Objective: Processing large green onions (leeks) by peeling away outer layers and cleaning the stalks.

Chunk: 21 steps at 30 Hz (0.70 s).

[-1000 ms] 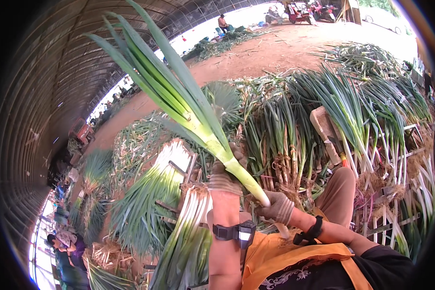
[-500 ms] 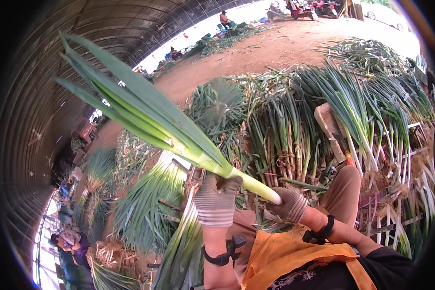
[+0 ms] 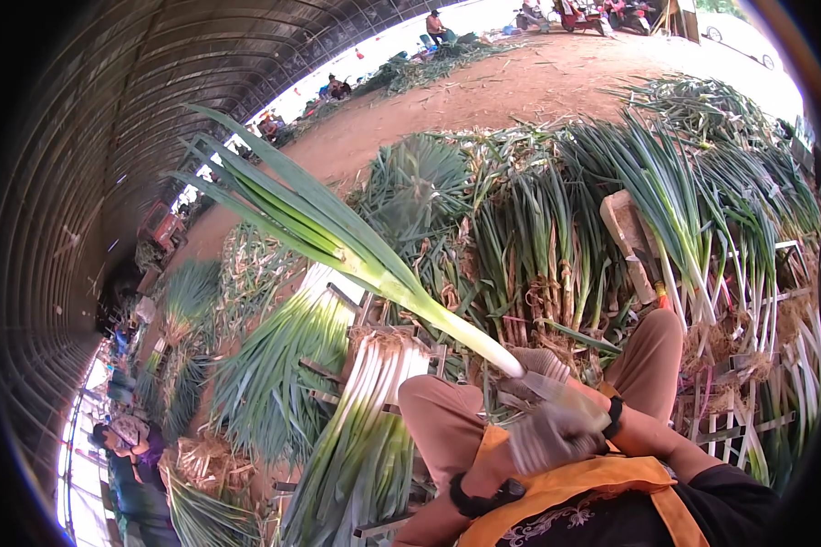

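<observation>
One large green onion [image 3: 401, 290] slants up and to the left in front of me, its leaves fanned out and its white base toward me. My right hand [image 3: 540, 365], in a striped grey glove, grips it at the white base end. My left hand [image 3: 554, 438], gloved the same way, is off the stalk, beside my right wrist and above the orange apron [image 3: 556, 492]. Motion smears its fingers. A pale blurred streak lies between the two hands; I cannot make out what it is.
Left of my knee, trimmed green onions [image 3: 374, 392] lie on a low rack. Untrimmed onions [image 3: 538, 237] are heaped ahead, with a wooden piece [image 3: 622, 232] among those on the right. More bundles [image 3: 748, 301] lean on a rack at right. Another person [image 3: 129, 438] sits at far left.
My left hand has let go of the onion's stalk and swept down and right to beside my right wrist. The onion's leafy end has shifted right and down in view.
</observation>
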Motion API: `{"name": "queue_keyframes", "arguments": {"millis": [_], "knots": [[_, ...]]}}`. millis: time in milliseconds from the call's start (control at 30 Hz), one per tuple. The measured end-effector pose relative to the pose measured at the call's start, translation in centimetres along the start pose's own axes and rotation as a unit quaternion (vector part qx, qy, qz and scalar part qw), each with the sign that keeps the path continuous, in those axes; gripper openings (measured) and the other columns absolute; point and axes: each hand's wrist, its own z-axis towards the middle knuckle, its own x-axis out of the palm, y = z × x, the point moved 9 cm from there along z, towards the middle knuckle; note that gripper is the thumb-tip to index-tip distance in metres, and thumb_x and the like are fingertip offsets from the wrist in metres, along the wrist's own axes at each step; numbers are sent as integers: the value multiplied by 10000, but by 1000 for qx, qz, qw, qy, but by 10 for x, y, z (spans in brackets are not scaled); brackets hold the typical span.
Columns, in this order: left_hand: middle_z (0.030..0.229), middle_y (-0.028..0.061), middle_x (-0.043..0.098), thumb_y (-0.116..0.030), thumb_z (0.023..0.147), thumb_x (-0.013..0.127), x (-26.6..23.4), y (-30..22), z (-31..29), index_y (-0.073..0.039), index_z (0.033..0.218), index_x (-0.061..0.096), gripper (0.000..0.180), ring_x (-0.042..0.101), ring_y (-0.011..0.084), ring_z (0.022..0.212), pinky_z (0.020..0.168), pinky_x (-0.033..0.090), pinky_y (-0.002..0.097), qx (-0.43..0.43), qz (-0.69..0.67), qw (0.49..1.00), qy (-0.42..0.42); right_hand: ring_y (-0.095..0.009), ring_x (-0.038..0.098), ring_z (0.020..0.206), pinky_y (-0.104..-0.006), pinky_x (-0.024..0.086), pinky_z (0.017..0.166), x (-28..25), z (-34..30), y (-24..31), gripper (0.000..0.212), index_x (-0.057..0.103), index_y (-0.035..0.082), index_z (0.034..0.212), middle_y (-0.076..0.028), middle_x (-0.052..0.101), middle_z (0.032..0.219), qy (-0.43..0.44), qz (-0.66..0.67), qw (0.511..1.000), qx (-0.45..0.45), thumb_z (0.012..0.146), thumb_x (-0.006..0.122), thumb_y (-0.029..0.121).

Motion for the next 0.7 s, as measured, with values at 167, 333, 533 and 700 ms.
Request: {"name": "queue_keyframes", "arguments": {"millis": [167,333,533,700], "knots": [[632,19,562,-124,797,607,-25,2,5,-7,813,612,118,519,106,566,505,410,242,-176,-286,941,-44,-59,514,726,-221,442,628,-9,-8,19,376,527,-33,1034,-14,561,817,44,107,993,21,807,606,256],[652,21,548,-198,857,574,-163,25,-48,10,995,573,250,497,93,561,506,390,206,-86,63,870,-481,-118,548,810,-241,445,697,20,-16,36,322,570,23,1056,-56,576,922,91,-175,976,94,800,623,211],[1014,147,609,-189,892,517,-122,28,-19,40,1091,516,303,599,192,888,764,500,282,-33,-267,901,-340,-106,530,621,-226,432,575,42,-13,34,257,594,9,932,-20,570,737,20,-29,991,129,729,639,160],[914,111,642,-198,910,469,-127,17,-56,32,1101,529,305,595,133,764,666,474,248,-39,-107,901,-419,-74,482,546,-218,401,500,45,-14,1,298,587,9,985,15,554,697,57,-72,983,160,718,657,121]]}}
